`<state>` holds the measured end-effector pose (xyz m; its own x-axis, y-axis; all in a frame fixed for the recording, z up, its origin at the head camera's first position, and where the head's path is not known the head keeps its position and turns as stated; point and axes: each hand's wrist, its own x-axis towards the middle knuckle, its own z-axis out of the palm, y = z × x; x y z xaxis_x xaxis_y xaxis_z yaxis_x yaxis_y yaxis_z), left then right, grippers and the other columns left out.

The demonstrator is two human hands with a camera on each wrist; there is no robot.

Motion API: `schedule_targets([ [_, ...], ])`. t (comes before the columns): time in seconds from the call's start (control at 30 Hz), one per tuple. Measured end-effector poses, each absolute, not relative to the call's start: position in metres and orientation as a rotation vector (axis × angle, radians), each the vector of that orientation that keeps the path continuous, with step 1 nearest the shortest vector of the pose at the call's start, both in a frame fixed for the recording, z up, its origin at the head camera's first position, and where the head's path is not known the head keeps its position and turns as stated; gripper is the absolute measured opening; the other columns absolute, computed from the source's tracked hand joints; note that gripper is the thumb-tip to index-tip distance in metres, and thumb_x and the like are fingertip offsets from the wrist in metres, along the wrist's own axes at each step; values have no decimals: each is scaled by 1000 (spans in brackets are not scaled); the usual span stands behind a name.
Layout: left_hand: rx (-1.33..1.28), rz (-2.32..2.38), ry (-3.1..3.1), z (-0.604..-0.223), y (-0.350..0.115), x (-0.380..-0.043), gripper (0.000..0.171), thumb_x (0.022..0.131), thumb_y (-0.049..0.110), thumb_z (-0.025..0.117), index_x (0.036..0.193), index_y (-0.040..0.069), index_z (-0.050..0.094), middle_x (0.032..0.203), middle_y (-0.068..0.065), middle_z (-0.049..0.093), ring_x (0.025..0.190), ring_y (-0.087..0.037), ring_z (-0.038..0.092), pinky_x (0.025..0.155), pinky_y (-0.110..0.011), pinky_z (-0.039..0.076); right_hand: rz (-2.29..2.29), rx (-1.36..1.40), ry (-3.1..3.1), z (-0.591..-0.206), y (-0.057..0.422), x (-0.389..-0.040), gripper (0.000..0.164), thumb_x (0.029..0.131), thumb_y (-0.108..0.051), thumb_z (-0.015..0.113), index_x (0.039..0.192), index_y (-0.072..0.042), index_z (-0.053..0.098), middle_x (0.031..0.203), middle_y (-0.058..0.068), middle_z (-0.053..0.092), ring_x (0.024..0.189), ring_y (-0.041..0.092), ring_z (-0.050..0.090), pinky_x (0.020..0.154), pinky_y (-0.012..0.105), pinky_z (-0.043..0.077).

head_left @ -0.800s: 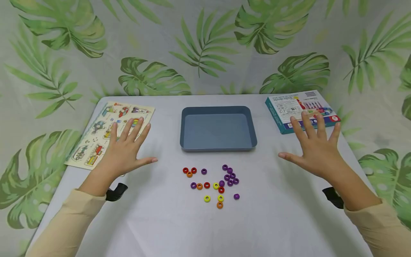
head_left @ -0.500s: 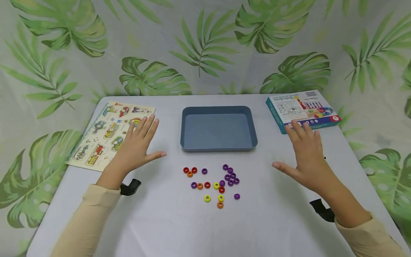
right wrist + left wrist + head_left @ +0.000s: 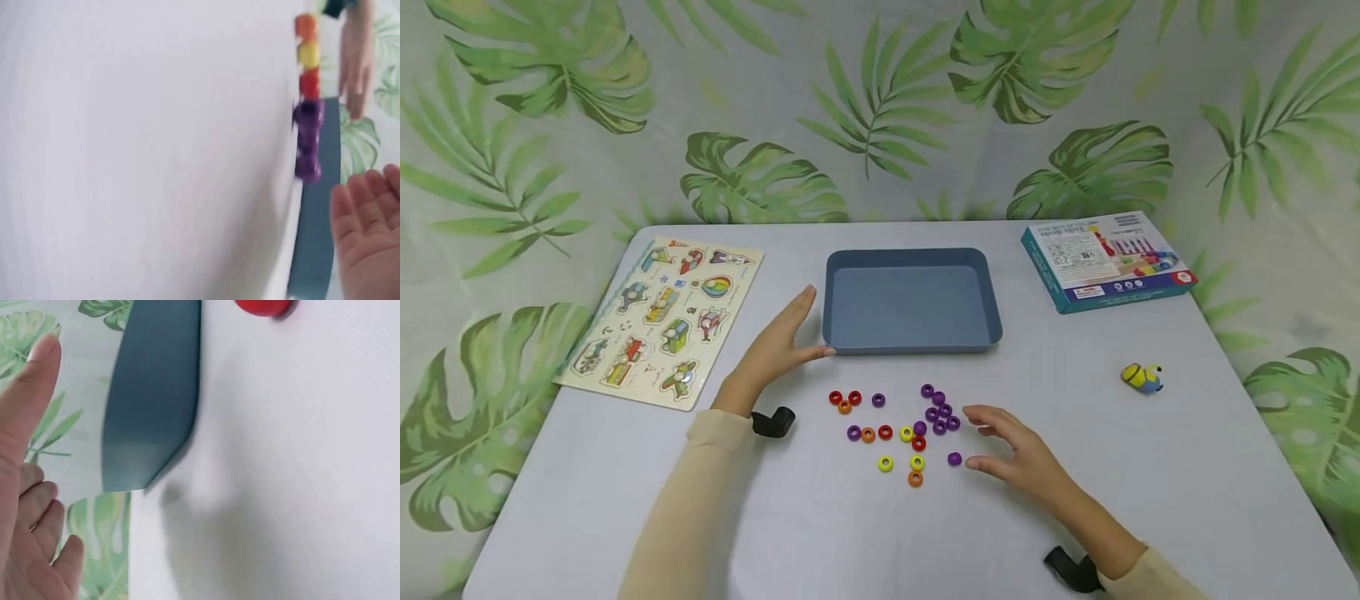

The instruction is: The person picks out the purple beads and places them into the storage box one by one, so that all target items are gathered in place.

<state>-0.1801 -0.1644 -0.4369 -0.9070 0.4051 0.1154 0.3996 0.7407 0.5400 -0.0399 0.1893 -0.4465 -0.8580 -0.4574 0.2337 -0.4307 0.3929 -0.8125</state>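
Note right hand (image 3: 1026,458) at lower right of centre in head frame: wide gap between thumb and fingers, nothing held. See lone purple bead (image 3: 955,459) just beside the thumb tip. Judged risk: flicking it away with a careless brush of the thumb, given rounded sides and a flat tablecloth (image 3: 820,533).

Find loose beads (image 3: 920,428), in purple, red, orange and yellow, about the lower centre, all outside the tray (image 3: 912,304). Judged risk: scattering the purple cluster when reaching for only one, owing to close packing.

Note left hand (image 3: 775,354) left of centre: thumb spread wide from fingers, holding nothing. See thumb tip close to tray's lower-left corner; cannot tell contact from head frame. Judged risk: shoving tray askew by bumping that corner.

Log picture board (image 3: 679,337) at left and box (image 3: 1108,260) at upper right, apart from both hands.
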Motion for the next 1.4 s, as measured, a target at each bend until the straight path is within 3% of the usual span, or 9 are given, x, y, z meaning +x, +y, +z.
schedule_targets([
  [0.23, 549, 992, 2793, -457, -159, -187, 94, 62, 53, 59, 134, 19, 9, 137, -1, 12, 123, -18, 12, 99, -31, 13, -1479, -648, 2566, -461, 178, -31, 40, 70, -14, 65, 107, -7, 54, 104, 2, 53, 86, 15, 52, 74, 28, 44],
  [0.5, 519, 997, 2803, -467, -158, -188, 90, 63, 54, 58, 134, 20, 13, 136, 0, 17, 122, -16, 15, 98, -32, 14, -1381, -760, 2710, -482, 178, -32, 24, 71, -18, 64, 94, -19, 61, 96, -10, 56, 93, 9, 49, 80, 24, 39],
  [0.73, 442, 996, 2793, -466, -158, -187, 86, 64, 55, 56, 133, 27, 13, 135, 3, 17, 121, -14, 16, 98, -32, 16, -1458, -645, 2689, -461, 173, -39, 19, 73, -18, 62, 91, -15, 61, 88, -9, 56, 76, 6, 52, 65, 20, 45],
  [1.03, 384, 1078, 2769, -465, -155, -186, 85, 62, 58, 56, 132, 29, 17, 134, 1, 21, 120, -19, 20, 97, -36, 19, -1685, -748, 2707, -413, 176, -117, 22, 76, -12, 58, 97, -7, 58, 91, -1, 54, 82, 11, 52, 72, 23, 45],
  [1.17, 343, 1111, 2749, -467, -154, -186, 84, 62, 58, 57, 132, 31, 18, 134, 0, 23, 119, -21, 24, 95, -37, 22, -1757, -655, 2674, -418, 171, -165, 24, 76, -13, 58, 98, -2, 57, 91, 4, 55, 82, 14, 53, 70, 22, 45],
  [1.4, 318, 1138, 2736, -468, -153, -185, 84, 61, 58, 56, 131, 32, 19, 133, 0, 23, 115, -23, 30, 93, -39, 26, -1542, -331, 2667, -439, 160, -221, 24, 77, -16, 58, 98, -5, 58, 91, 5, 59, 82, 15, 54, 68, 29, 45],
])
